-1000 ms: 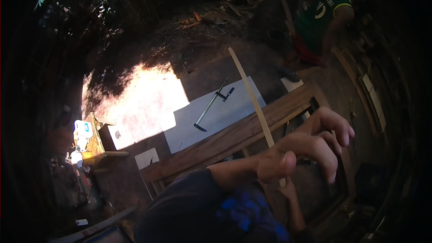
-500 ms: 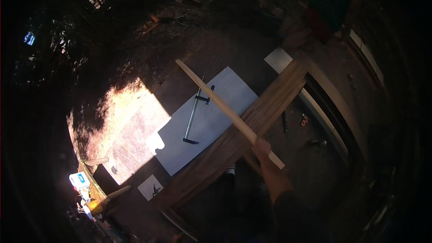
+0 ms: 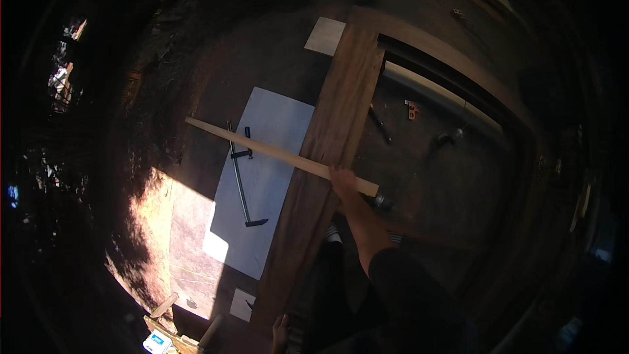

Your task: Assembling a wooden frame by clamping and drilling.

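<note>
My right hand is closed round a long pale wooden strip, close to its near right end. The strip slants across a wide brown board of a large wooden frame, and its far end reaches left over a white panel. Below the strip, a bar clamp with dark jaws lies on that panel. Low in the picture, my left hand shows beside the near end of the brown board; its fingers are too dim to read.
Inside the frame's opening lie an orange-and-metal tool, a thin dark rod and a dark tool. A small pale board lies by the frame's far corner. At lower left stands a wooden stand with a white container.
The view has swung, shifting the frame and panel to the left. My right hand still grips the strip. My left hand has come into view, and the other person has left it.
</note>
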{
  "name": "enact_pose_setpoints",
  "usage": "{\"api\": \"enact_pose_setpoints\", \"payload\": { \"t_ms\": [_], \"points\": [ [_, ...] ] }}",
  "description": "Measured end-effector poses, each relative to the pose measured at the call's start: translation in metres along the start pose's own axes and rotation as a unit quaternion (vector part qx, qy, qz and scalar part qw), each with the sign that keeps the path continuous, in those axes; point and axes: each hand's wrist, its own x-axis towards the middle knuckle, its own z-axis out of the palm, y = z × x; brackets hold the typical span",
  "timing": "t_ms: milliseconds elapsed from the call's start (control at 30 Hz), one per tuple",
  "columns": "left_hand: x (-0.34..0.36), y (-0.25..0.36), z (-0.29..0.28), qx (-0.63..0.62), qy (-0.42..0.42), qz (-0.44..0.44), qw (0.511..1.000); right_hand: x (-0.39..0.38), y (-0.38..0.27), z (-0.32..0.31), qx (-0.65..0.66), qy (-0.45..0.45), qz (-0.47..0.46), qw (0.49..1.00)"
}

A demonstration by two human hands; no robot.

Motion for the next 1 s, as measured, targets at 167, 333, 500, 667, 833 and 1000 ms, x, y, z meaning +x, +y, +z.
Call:
{"api": "enact_pose_setpoints", "payload": {
  "t_ms": [167,333,500,667,833,1000],
  "points": [
    [0.011,0.057,0.041,0.083,-0.045,0.05,0.994,-0.037,0.105,-0.013,-0.004,0.084,-0.006,0.996],
    [0.019,0.066,0.058,0.212,-0.047,0.16,0.963,-0.157,0.138,-0.07,0.122,0.189,0.027,0.974],
    [-0.023,0.083,0.144,0.154,-0.071,0.254,0.952,-0.375,0.261,0.003,0.411,0.056,0.346,0.842],
    [-0.085,0.079,0.236,0.444,-0.12,0.304,0.834,-0.636,0.369,0.07,0.367,-0.011,0.47,0.803],
    [-0.192,-0.005,0.375,0.629,-0.366,0.52,0.446,-0.86,0.415,0.097,0.547,0.112,0.551,0.62],
    [-0.255,-0.088,0.458,0.817,-0.383,0.274,0.334,-1.027,0.406,0.166,0.408,0.066,0.534,0.738]
  ]
}}
